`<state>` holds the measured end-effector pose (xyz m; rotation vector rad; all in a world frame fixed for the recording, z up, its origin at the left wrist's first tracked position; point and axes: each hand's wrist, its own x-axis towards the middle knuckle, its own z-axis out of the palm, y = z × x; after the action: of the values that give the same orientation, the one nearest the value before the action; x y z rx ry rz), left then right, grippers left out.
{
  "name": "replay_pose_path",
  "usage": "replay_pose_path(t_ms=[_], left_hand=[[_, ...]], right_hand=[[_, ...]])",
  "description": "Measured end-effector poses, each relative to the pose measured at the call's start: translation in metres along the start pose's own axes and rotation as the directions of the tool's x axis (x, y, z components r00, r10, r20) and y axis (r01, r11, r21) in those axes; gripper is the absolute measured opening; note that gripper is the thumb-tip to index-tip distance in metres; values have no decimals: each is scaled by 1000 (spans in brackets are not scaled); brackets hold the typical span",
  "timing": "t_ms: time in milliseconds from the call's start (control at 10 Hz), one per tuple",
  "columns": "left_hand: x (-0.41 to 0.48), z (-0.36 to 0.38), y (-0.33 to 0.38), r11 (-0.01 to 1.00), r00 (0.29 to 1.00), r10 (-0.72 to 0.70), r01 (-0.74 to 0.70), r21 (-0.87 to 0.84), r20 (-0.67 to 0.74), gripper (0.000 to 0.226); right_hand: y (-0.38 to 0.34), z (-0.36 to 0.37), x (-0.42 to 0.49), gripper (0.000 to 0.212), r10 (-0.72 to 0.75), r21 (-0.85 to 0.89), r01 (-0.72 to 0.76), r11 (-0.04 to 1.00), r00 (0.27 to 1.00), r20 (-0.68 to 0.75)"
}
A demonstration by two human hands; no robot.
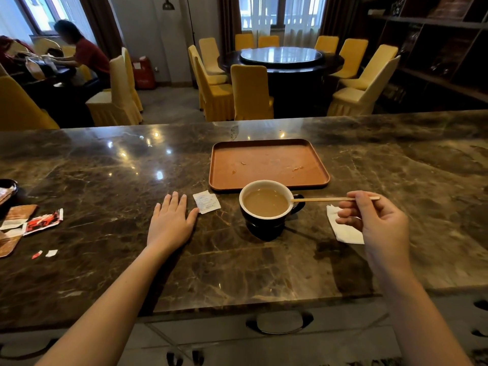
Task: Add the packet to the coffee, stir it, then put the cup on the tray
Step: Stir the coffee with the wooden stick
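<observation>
Marble counter: left hand flat, released; right hand grasping stirrer; yellow chairs beyond.

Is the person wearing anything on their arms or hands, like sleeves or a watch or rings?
No. Both forearms are bare as far as the picture shows, with no sleeves in view. The left hand has no glove, ring, watch or bracelet that can be seen. The right hand looks just as plain, with nothing on the wrist. The fingernails look short and unpainted.
</observation>
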<state>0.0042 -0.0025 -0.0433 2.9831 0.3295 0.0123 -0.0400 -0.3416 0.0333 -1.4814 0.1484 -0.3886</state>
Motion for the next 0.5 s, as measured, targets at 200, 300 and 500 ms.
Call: replay_pose_path(t_ms=[200, 300, 500], left_hand=[[0, 0, 0, 1000, 1000, 5, -5, 7, -14, 64], [0, 0, 0, 1000, 1000, 5, -5, 7, -19, 64], [1, 0, 0, 1000, 1000, -2, 2, 11, -9, 64]], right_hand=[[0, 4, -5, 20, -24, -61, 34, 998, 988, 154], [4, -3, -6, 19, -50, -154, 97, 983, 957, 284], [10, -25, -7, 22, -121, -237, 237, 942, 900, 418]])
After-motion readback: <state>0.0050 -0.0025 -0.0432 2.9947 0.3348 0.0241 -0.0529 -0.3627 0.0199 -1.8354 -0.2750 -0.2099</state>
